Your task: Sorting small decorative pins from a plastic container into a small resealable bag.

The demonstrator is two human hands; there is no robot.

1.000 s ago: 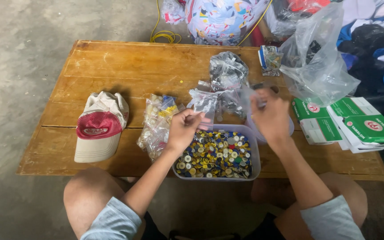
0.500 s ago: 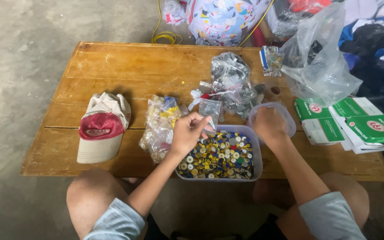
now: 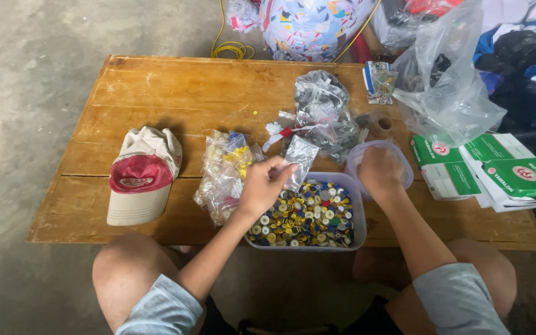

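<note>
On the wooden table, the tub of buttons sits at the near edge beneath the left hand pinching a small clear bag, while the right hand seemingly grips a round container, so a nudge might spill buttons.

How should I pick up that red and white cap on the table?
Take the cap by its white brim, the flat stiff part that points toward the table's near edge. Come from that near side, thumb on top and fingers under. The rounded crown is soft and would probably squash. Neither hand is near it.
</note>
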